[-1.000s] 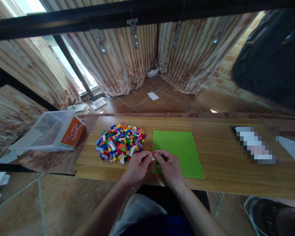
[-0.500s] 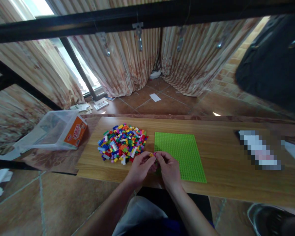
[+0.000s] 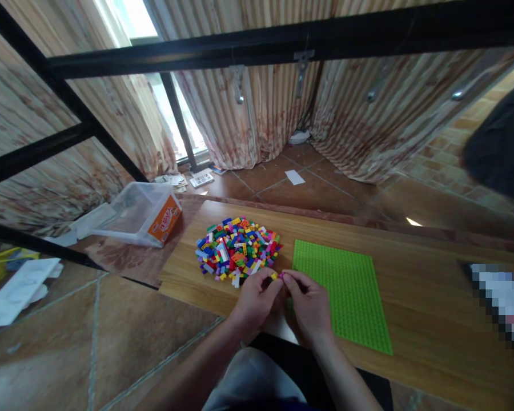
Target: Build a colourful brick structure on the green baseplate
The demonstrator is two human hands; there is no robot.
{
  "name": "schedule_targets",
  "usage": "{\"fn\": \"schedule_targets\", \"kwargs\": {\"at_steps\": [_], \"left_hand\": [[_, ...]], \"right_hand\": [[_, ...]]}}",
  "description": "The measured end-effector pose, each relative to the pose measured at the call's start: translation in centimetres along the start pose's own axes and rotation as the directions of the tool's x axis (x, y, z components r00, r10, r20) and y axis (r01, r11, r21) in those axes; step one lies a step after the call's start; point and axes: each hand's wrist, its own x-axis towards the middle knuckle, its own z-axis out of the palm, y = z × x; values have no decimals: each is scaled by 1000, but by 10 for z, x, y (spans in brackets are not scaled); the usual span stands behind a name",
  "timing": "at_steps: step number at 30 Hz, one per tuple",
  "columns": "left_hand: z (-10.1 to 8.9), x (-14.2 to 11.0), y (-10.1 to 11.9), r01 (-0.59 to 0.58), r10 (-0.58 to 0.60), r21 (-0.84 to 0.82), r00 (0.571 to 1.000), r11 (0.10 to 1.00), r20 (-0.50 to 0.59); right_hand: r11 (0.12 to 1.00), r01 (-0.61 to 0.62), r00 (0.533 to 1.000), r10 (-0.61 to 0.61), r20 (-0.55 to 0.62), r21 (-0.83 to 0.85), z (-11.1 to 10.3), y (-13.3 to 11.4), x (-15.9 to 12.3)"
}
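Close together above the table's near edge, my two hands meet at the fingertips. My left hand (image 3: 259, 294) is closed in a pinch on a small yellow toy brick (image 3: 274, 276). My right hand (image 3: 308, 302) pinches a small magenta brick (image 3: 281, 275) right beside it; whether the two bricks are joined I cannot tell, as fingers cover most of them. Just beyond my left hand lies a heap of mixed coloured bricks (image 3: 240, 248). A green studded baseplate (image 3: 342, 288) lies flat on the wooden table, partly behind my right hand.
A clear plastic bin (image 3: 132, 211) with an orange label stands left of the table (image 3: 424, 285). A blurred-out flat object (image 3: 503, 302) lies at the right. Black metal bars (image 3: 257, 51) cross overhead. White packaging (image 3: 19, 294) lies on the floor at left.
The view has swung, so the table and bricks appear further right and more tilted. My hands stay together at the fingertips, still holding the small bricks.
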Motion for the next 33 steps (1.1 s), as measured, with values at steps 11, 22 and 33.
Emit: {"fn": "schedule_targets", "kwargs": {"at_steps": [11,22,33], "left_hand": [[-26,20,-1,-171,275,649,959,741,-61],[-25,30,-4,-105,246,700,964,706,-103],[-29,24,4,-179,326,575,931,798,-163]], "right_hand": [[784,364,931,-307,197,-502,19,-1,26],[724,356,931,-328,160,-591,13,-4,73],[826,344,932,-240,273,-446,9,-7,86]]}}
